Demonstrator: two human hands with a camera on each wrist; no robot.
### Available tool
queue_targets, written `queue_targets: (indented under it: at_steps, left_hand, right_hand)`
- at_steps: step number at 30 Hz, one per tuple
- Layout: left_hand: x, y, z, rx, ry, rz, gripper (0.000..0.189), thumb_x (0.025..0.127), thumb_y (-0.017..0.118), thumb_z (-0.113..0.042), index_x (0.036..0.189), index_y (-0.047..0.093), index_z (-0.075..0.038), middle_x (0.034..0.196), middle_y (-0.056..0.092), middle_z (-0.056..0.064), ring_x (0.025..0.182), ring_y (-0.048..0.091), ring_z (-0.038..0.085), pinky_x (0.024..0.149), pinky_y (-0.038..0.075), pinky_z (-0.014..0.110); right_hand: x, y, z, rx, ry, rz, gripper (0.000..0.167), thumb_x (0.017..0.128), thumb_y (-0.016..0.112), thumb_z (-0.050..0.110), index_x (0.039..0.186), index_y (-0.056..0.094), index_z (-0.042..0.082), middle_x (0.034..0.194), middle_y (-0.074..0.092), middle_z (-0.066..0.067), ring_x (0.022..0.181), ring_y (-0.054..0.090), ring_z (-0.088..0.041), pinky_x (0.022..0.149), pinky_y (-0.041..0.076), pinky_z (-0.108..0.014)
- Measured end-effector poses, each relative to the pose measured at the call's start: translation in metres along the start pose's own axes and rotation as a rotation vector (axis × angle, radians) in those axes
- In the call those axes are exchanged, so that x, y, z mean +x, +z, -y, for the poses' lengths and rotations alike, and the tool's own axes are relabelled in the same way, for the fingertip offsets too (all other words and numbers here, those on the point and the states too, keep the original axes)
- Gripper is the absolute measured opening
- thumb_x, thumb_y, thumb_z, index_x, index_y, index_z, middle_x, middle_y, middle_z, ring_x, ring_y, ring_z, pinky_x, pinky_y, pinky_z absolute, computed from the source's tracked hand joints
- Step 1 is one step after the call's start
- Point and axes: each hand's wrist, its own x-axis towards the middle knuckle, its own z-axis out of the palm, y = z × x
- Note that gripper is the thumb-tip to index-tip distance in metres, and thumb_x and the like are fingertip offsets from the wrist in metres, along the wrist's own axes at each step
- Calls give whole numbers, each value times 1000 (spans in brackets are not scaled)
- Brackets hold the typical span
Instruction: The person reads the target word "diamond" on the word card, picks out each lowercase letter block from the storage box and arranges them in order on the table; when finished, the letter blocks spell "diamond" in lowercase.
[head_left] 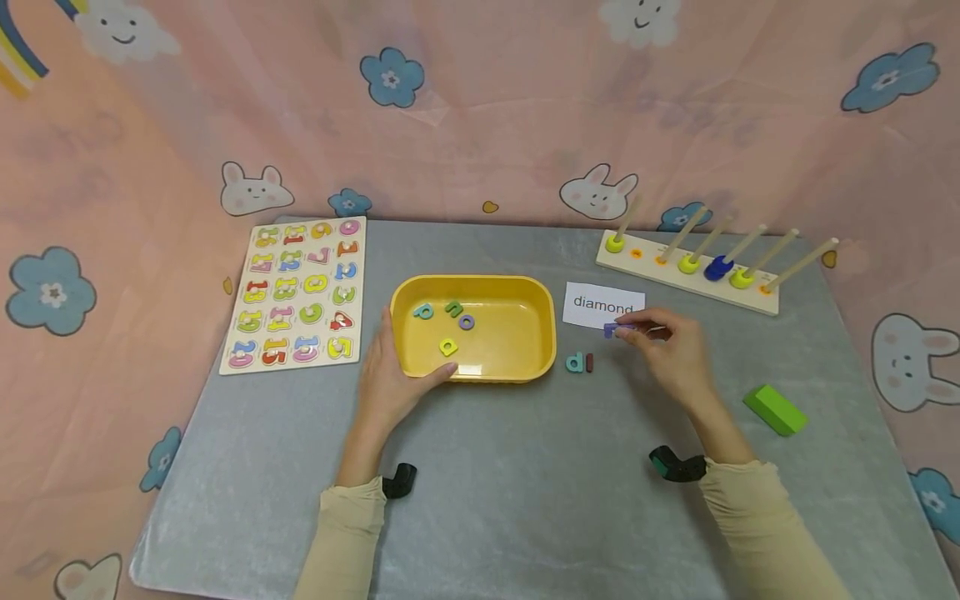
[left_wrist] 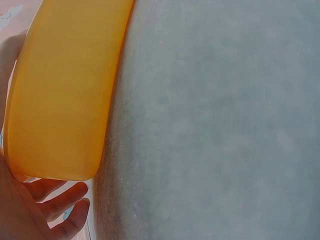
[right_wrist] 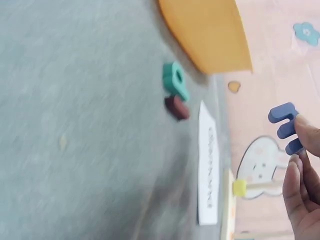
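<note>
Between thumb and fingertips, my right hand (head_left: 675, 350) pinches a purple letter m (right_wrist: 286, 120), raised near the lower edge of a white card (head_left: 581, 315) printed "diamond". Below the card, a teal letter d (head_left: 574, 363) and a narrow dark red letter (head_left: 590, 362) lie side by side on the table. My left hand (head_left: 390, 379) grips the near left corner of a yellow tray (head_left: 546, 333), thumb over the front rim and fingers along the outer left side. Inside the tray are a teal letter (head_left: 423, 312), a green n (head_left: 453, 309), a purple o (head_left: 467, 322) and a yellow letter (head_left: 447, 347).
A number puzzle board (head_left: 300, 292) lies left of the tray. At the back right stands a wooden peg rack (head_left: 660, 271) with upright pegs and a few yellow and blue rings. A green block (head_left: 776, 409) rests at the right. Patterned pink cloth (head_left: 480, 125) hangs behind the grey table.
</note>
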Motion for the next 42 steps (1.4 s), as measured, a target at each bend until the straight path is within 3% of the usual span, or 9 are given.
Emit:
queue_targets:
  at_steps: [9,15,20,30,42]
  left_hand:
    - [0,0,0,2,4,-1,138,75,90,-60,172,2,-15,176,24,14,158,31,38,128,25,60]
    - [0,0,0,2,-1,-2,138,75,90,-60,172,2,-15,176,24,14,158,30,38,129,23,60]
    - [0,0,0,6,-4,4,138,76,88,-63,172,1,-17,176,23,12,158,30,37,129,23,59]
    - [0,-1,-1,3,10,-3,137,76,89,-60,172,3,-15,175,25,14,156,33,38,128,26,60]
    - [0,-1,-2,2,4,-1,137,76,88,-62,172,3,-14,176,24,14,156,32,38,128,25,60]
  right_hand:
    - [-10,1,-28,-112,71,38,15,88,86,7,96,79,-3,85,76,-19,70,56,2,62,43,-11]
    - [-14,9,-41,-132,154,116,14,91,84,10,97,78,-2,84,76,-16,67,56,-2,59,44,-17]
    - [-14,13,-44,-131,200,118,15,93,82,11,99,78,-3,85,76,-16,68,58,-7,59,44,-18]
    - [-13,15,-43,-153,218,147,16,96,79,13,100,79,-2,86,76,-15,72,59,-16,61,43,-21]
    - [-14,22,-44,-194,184,141,13,97,77,9,99,78,-4,85,74,-17,72,57,-20,61,42,-24]
